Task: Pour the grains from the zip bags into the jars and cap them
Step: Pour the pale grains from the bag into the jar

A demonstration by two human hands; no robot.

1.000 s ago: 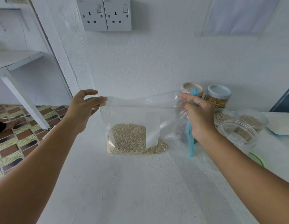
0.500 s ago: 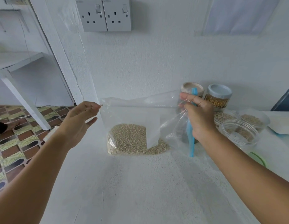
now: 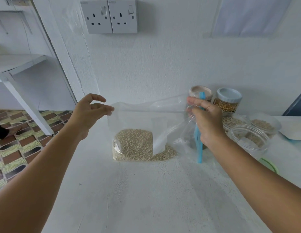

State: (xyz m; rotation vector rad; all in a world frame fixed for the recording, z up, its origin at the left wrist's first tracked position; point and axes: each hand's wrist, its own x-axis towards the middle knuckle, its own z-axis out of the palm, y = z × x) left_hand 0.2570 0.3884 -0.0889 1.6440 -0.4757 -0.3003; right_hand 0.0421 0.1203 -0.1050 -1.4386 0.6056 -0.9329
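Right grip: the right hand [image 3: 207, 121] pinches the top right corner of the zip bag [image 3: 146, 125] and a blue sealing strip [image 3: 199, 145], which hangs down below the fist.
Left grip: the left hand [image 3: 90, 113] pinches the bag's top left corner with thumb and fingertips; the other fingers curl loosely above.
Bag: clear, held upright and stretched between both hands, its bottom resting on the white surface [image 3: 146, 190].
Grains: pale grains [image 3: 134, 145] settled in the bag's lower part.
Jars: an uncapped clear jar [image 3: 249, 140] stands just right of the right wrist; two capped jars [image 3: 228, 102] stand by the wall behind it.
Wall: a double socket [image 3: 112, 16] above.
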